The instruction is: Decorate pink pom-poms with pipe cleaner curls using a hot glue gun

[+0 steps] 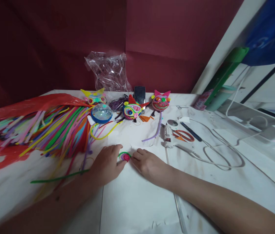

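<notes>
My left hand (108,164) is closed around a small coil (126,157) with a pink middle and a purple layer, lying low over the white table. A green pipe cleaner (56,179) arcs over the top of the coil, and its long tail reaches out to the left behind my left wrist. On the other side, my right hand (147,162) has its fingers pinched together at the right end of the green arc. Its fingertips hide the exact grip.
A red bag (61,99) of many-coloured pipe cleaners (54,133) spreads across the left. Behind my hands sit decorated balls with horns (132,110) and a clear dome (101,113). To the right lie a glue gun (168,135), orange-handled scissors (187,135) and a looping cable (225,167).
</notes>
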`<state>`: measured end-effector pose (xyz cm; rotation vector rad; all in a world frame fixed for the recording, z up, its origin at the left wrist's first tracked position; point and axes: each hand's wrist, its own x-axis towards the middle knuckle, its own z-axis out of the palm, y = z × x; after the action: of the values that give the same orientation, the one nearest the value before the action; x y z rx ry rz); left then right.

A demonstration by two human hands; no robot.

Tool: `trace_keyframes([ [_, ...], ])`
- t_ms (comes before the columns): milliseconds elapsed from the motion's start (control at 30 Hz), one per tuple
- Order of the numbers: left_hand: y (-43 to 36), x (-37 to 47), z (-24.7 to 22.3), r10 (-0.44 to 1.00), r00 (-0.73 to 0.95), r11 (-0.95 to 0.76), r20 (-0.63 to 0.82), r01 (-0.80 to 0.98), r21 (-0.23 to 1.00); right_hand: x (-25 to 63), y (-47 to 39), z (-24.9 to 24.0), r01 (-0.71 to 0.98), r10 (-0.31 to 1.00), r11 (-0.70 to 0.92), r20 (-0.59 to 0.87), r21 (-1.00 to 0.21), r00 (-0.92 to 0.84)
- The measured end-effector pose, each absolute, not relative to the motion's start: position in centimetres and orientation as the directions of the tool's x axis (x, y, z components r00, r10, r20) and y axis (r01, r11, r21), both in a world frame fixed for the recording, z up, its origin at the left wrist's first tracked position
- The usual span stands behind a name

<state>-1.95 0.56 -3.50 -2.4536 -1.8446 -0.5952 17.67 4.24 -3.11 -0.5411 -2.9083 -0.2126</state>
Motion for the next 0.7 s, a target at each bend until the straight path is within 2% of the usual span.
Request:
trace_keyframes([
  [267,0.34,-2.18,-2.95,0.924,0.300,-0.349,0.239,0.916,0.200,17.64,4.17,-3.19,0.377,0.349,0.920,0.211,0.111,-0.913],
  [700,0.04,-1.74,-2.68,0.906,0.366,-0.401,0.213,0.903,0.153,17.58,3.99,-2.85,0.388,0.366,0.914,0.168,0.118,-0.915],
])
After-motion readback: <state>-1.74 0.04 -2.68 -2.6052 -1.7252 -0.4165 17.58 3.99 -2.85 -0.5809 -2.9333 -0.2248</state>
